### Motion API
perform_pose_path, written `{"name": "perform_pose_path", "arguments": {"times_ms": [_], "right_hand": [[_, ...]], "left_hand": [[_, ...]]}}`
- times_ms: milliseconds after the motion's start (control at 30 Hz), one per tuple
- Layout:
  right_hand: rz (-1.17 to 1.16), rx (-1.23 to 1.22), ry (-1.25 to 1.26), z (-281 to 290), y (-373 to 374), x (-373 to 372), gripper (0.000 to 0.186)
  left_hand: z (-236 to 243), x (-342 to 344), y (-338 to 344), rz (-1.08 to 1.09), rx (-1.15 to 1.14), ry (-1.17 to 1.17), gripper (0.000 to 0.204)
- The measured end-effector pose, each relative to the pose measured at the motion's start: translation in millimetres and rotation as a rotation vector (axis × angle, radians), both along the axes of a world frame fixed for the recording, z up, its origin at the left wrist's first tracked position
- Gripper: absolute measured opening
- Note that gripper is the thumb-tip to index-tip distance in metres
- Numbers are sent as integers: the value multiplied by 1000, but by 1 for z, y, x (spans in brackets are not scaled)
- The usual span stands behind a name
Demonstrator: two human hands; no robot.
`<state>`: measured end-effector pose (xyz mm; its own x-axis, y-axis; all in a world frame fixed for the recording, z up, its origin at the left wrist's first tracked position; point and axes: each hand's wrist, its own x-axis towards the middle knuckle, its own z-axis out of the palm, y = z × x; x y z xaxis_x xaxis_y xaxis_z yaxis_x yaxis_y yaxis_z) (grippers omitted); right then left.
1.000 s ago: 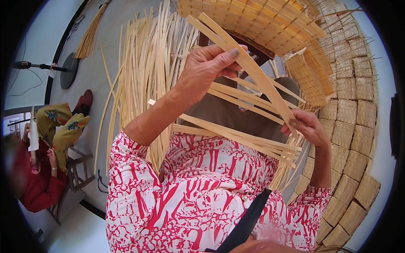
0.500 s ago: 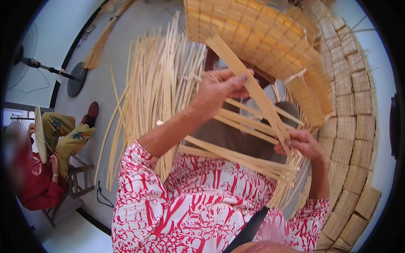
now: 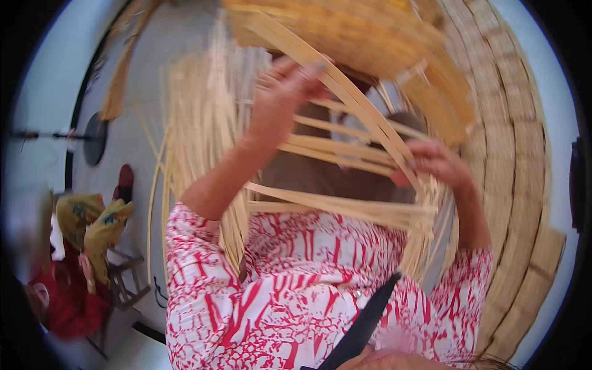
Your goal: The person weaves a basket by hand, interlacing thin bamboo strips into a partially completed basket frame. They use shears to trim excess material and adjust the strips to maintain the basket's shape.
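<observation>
Between my two raised hands a few long, flat, pale strips, bamboo by their look [image 3: 364,110], run slantwise as a flat bunch. My left hand [image 3: 285,89] is closed on them near their upper end, thumb on top; motion blurs it. Lower down and to the right, my right hand [image 3: 436,163] pinches the same strips close to their other end. Below them, more loose strips [image 3: 345,208] lie across my lap, their ends gathered near my right hand. A thick spread of long strips [image 3: 200,129] rests to the left of my left arm.
Yellow slatted matting [image 3: 345,28] stands just beyond my hands. Stacked woven bundles [image 3: 502,185] line the right wall. At left are a broom [image 3: 122,74], a stand fan's round base [image 3: 95,139] and a seated person in red [image 3: 74,296] on a wooden stool [image 3: 128,280].
The whole view has shifted, with most things sitting higher and further left. My left hand is a little farther from my right hand, and both still hold the strips.
</observation>
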<state>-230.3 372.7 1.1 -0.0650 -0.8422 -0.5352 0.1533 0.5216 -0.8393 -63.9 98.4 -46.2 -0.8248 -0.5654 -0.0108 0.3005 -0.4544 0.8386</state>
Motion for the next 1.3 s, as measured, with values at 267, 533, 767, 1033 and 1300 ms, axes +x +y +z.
{"name": "perform_pose_path", "arguments": {"times_ms": [267, 533, 767, 1033, 1300], "right_hand": [[-5, -13, 109, 5, -12, -17, 32], [83, -146, 409, -7, -11, -9, 16], [-78, -369, 1183, 2, 1, 10, 12], [-836, -650, 1159, -13, 71, -22, 25], [-1103, -657, 443, -13, 8, -134, 33]], "left_hand": [[-11, -15, -26, 110, 8, -8, 19], [-15, 3, -27, 95, 3, 45, 18], [15, -3, -16, -141, -40, 255, 22], [80, -19, -136, 474, -605, 164, 60], [142, -48, -229, 345, -904, -117, 88]]}}
